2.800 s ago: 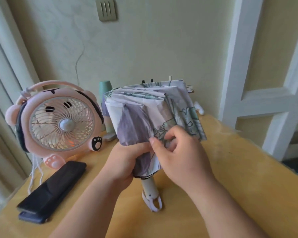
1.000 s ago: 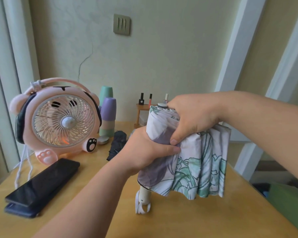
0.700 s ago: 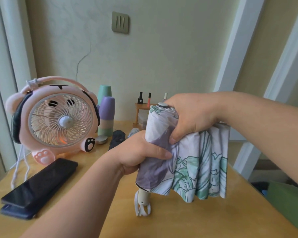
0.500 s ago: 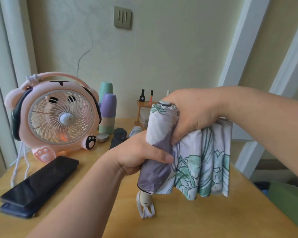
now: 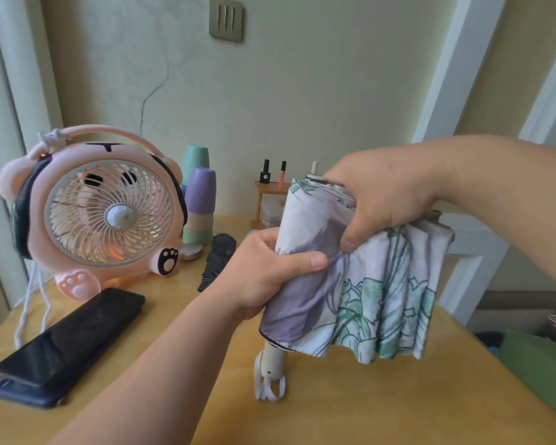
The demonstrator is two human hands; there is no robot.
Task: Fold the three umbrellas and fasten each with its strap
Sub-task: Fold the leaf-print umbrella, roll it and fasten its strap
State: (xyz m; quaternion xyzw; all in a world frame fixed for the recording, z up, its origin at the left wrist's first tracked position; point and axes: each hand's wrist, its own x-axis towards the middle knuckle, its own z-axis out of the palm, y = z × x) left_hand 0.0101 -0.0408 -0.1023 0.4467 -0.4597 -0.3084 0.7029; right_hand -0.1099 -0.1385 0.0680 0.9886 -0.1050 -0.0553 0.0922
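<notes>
A white floral umbrella (image 5: 360, 303) with purple and green print stands upright above the wooden table (image 5: 350, 409), its cream handle (image 5: 272, 361) and white wrist loop pointing down. My left hand (image 5: 267, 277) grips the rolled middle of the canopy, thumb across the front. My right hand (image 5: 376, 200) holds the top of the canopy from the right, thumb pressing the fabric. Loose pleats hang to the right of the roll. A dark folded umbrella (image 5: 219, 261) lies on the table behind my left hand. No strap shows.
A pink bear-shaped fan (image 5: 106, 216) stands at the left, with two stacked dark phones (image 5: 68, 342) in front of it. Stacked cups (image 5: 199, 203) and a small wooden shelf with bottles (image 5: 272, 191) sit by the wall. A green object (image 5: 546, 370) is at the right edge.
Since 2.8 s ago my right hand moved from the canopy's middle to its top and the pleats were wrapped leftward. In the last second both hands kept their hold, shifting only slightly.
</notes>
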